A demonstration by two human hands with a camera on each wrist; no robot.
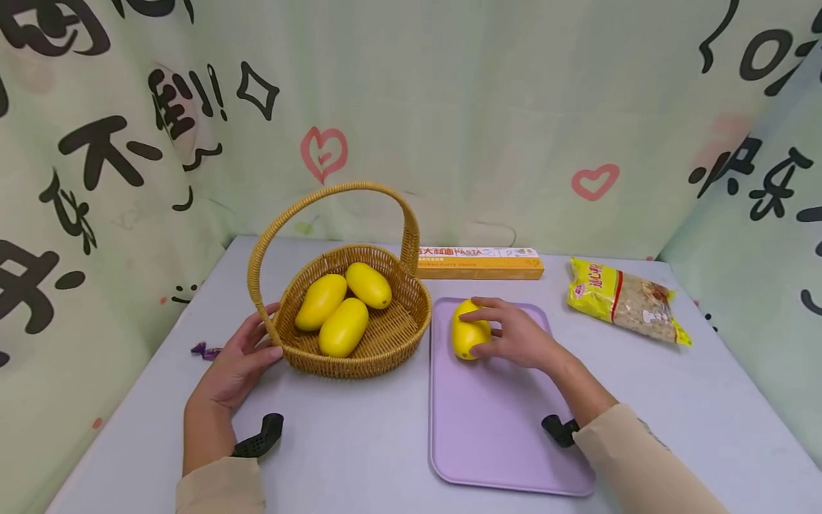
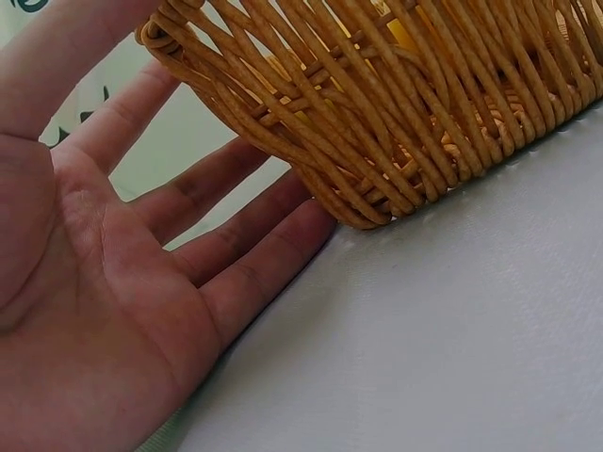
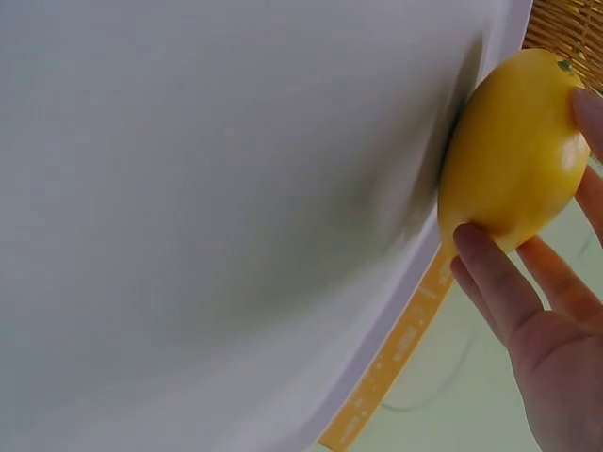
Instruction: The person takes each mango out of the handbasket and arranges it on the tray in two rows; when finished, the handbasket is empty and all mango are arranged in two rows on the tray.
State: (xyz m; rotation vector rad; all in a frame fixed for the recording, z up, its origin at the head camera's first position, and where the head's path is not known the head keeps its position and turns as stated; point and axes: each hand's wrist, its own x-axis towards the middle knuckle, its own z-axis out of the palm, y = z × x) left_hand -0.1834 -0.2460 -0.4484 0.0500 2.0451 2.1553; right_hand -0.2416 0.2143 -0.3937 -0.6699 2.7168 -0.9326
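Note:
A wicker basket (image 1: 347, 368) with a tall arched handle stands left of the middle, with three yellow mangoes (image 1: 344, 328) lying inside. My left hand (image 1: 234, 364) rests against its left side near the handle's base; the left wrist view shows straight, spread fingers (image 2: 250, 273) touching the woven wall. Another mango (image 1: 467, 335) is at the upper left of a lilac tray (image 1: 501, 435). My right hand (image 1: 516, 335) holds this mango between thumb and fingers. In the right wrist view, fingertips (image 3: 476, 245) press on the mango's skin, close over the tray.
Behind the basket and tray lies an orange-and-white pasta box (image 1: 481, 264). A yellow and see-through food bag (image 1: 629, 300) lies at the right. A small purple wrapped candy (image 1: 205, 350) is left of the basket. Printed curtains (image 1: 488, 143) surround the white table (image 1: 347, 442).

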